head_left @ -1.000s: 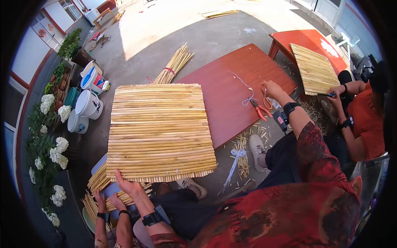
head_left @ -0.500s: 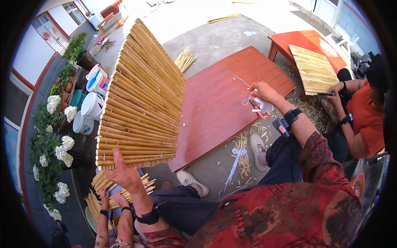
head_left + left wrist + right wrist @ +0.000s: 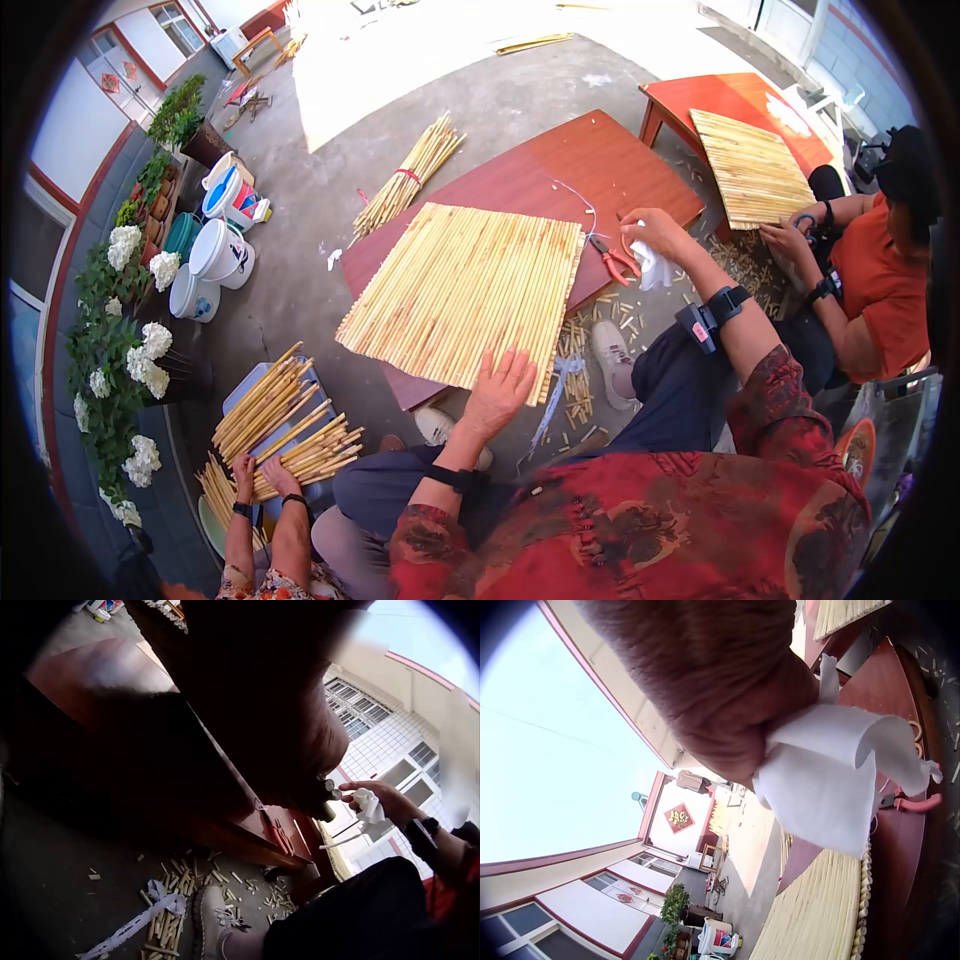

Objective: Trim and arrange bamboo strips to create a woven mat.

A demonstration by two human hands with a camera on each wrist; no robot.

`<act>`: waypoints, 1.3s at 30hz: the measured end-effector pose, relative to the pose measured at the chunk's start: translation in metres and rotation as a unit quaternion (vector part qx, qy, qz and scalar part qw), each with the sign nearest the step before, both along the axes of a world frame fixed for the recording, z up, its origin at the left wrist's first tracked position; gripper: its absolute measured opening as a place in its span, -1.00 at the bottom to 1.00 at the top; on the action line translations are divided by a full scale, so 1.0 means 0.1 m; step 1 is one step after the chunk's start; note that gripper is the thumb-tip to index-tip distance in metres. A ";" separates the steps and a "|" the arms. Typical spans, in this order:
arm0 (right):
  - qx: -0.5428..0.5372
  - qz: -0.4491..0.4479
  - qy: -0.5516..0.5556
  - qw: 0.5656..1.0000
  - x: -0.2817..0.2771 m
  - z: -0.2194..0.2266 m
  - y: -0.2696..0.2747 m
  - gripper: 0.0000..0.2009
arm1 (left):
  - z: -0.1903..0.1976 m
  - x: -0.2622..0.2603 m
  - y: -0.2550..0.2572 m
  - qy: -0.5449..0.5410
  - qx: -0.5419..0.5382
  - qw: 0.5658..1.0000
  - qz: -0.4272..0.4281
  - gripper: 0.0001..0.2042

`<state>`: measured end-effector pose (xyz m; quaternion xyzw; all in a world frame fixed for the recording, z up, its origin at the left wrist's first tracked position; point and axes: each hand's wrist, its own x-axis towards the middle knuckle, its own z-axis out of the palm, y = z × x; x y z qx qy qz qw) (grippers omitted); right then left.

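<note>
The mat of pale stalks (image 3: 470, 290) lies over the near part of the red-brown table (image 3: 560, 150), its stalks running roughly front to back. On its near edge rests my left hand (image 3: 495, 392), fingers straight and spread on top; the thumb is hidden. In the left wrist view that hand (image 3: 262, 697) is a dark shape. My right hand (image 3: 658, 232) pinches a crumpled white cloth or tissue (image 3: 654, 268) over the table's right edge. The right wrist view shows the cloth (image 3: 821, 795) hanging from this hand (image 3: 712, 682). Red-handled pliers (image 3: 613, 262) lie beside the mat.
Cut stalk pieces (image 3: 580, 400) and a pale strip (image 3: 545, 415) litter the floor by a shoe. Another person's hands (image 3: 268, 476) touch loose stalks (image 3: 265, 405) at lower left. A person in orange (image 3: 872, 290) handles a second mat (image 3: 752, 170). Buckets (image 3: 220, 250) stand left.
The mat has swung from raised at the left down onto the table and turned. My left hand has moved right, its fingers now on top. The white cloth has come up with my right hand.
</note>
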<state>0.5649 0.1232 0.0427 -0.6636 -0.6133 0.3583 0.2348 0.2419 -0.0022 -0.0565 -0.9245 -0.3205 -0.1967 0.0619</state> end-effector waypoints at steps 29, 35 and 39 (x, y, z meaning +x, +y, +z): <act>-0.170 -0.041 0.621 0.764 -1.39 0.09 -0.04 -0.70 | 0.96 -0.94 0.50 -0.759 -0.575 0.275 0.133 -0.46; -0.144 0.031 0.616 0.774 -1.77 0.12 0.01 -0.66 | 0.71 -1.14 0.69 -0.876 -0.418 0.222 0.091 -0.53; -0.086 0.067 0.532 0.840 -2.01 -0.22 0.10 -0.47 | 0.79 -1.51 0.74 -0.907 -0.324 0.242 0.116 -0.54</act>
